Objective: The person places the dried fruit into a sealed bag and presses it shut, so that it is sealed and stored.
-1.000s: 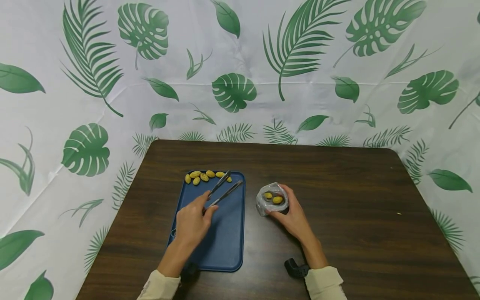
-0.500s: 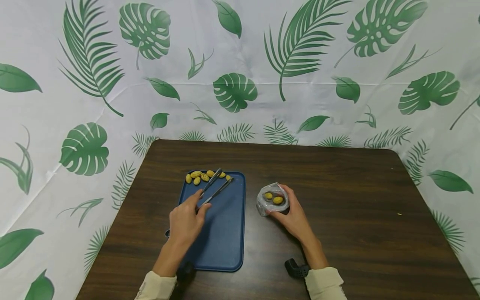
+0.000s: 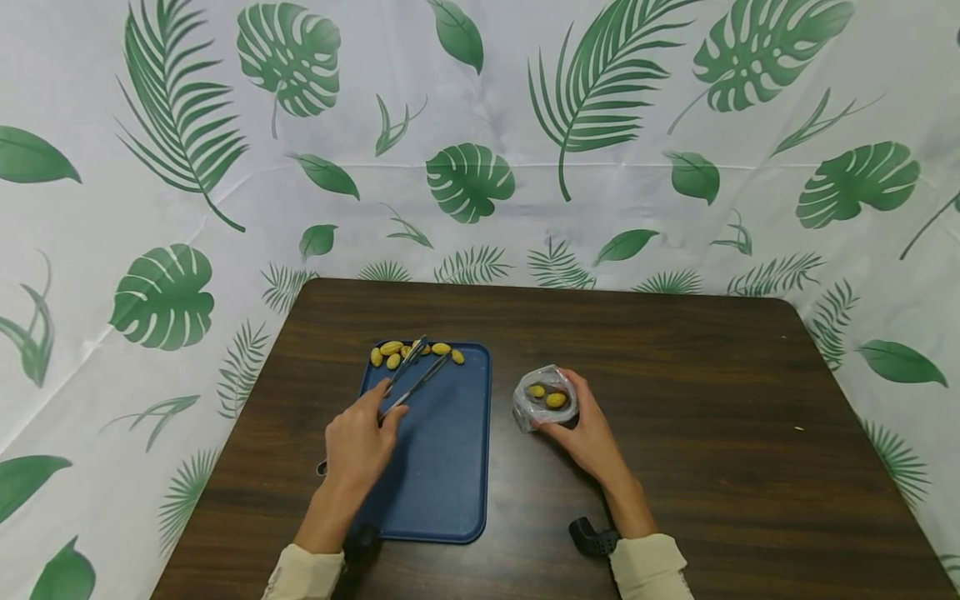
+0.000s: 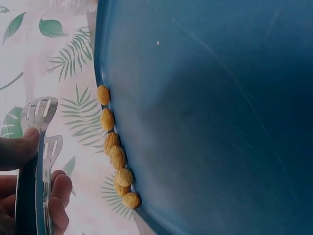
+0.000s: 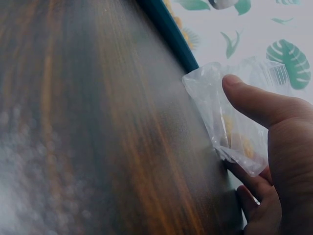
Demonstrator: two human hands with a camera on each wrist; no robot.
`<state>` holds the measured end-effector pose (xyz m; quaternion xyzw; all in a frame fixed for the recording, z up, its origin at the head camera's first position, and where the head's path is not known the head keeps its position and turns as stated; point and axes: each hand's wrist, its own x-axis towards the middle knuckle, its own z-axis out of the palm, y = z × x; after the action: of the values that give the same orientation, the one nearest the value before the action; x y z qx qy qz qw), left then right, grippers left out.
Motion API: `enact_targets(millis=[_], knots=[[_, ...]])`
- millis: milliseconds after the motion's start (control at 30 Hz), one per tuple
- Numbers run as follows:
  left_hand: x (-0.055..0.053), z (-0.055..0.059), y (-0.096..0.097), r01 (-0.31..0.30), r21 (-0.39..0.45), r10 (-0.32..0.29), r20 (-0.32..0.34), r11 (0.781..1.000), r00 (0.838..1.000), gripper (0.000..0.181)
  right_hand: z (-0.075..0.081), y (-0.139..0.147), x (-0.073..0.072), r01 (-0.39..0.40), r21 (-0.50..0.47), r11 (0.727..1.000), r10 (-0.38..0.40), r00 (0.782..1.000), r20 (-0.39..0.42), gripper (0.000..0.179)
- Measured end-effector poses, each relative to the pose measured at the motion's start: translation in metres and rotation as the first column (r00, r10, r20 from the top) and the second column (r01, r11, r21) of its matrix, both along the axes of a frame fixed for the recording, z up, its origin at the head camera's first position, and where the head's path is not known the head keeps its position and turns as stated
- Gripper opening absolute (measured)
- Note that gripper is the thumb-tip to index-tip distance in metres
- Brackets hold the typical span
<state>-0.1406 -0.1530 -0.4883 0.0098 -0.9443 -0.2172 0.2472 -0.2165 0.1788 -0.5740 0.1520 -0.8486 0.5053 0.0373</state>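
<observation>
Leaf-print cloth (image 3: pixel 480 237) behind everything. Dark wood table (image 3: pixel 712 417) in front of it. Blue tray (image 3: pixel 442 467) on the table, toward the person's left.

Left hand (image 3: pixel 358 442) over the tray, gripping metal tongs (image 4: pixel 30 188), thumb on one arm, fingers round the other. Right hand (image 3: pixel 588 429) on the table just beside the tray, thumb and fingers curled round a clear plastic bag (image 5: pixel 205 98), mouth gaping upward.

Tongs: tips parted above the far end of the tray, nothing seen between them. Whether a tip touches the nuts, I can't tell.

Nuts: two (image 3: pixel 556 401) show inside the bag; others could lie hidden below. Seven more (image 4: pixel 117 157) huddle along the tray's far edge.

My reading: bagging by tongs, early stage. Two in, seven left, the third not yet picked up.

Smallest: pale speck (image 4: pixel 158 43) on the tray.
</observation>
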Motion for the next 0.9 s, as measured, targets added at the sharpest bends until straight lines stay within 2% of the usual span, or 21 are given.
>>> enact_targets(millis=[200, 567, 900], knots=[[0.000, -0.001, -0.006, -0.034, -0.007, 0.034, 0.034, 0.999, 0.999, 0.048, 0.000, 0.000, 0.000, -0.003, 0.000, 1.000, 0.003, 1.000, -0.001, 0.085], [0.000, -0.007, -0.017, -0.073, -0.009, 0.073, 0.039, 0.997, 0.997, 0.048, 0.001, -0.001, 0.000, -0.006, -0.004, 1.000, 0.006, 1.000, 0.007, 0.086], [0.000, -0.011, -0.023, -0.109, -0.020, 0.110, 0.092, 0.994, 0.990, 0.049, 0.002, -0.001, 0.001, 0.001, 0.003, 1.000, -0.001, 1.000, 0.018, 0.085]])
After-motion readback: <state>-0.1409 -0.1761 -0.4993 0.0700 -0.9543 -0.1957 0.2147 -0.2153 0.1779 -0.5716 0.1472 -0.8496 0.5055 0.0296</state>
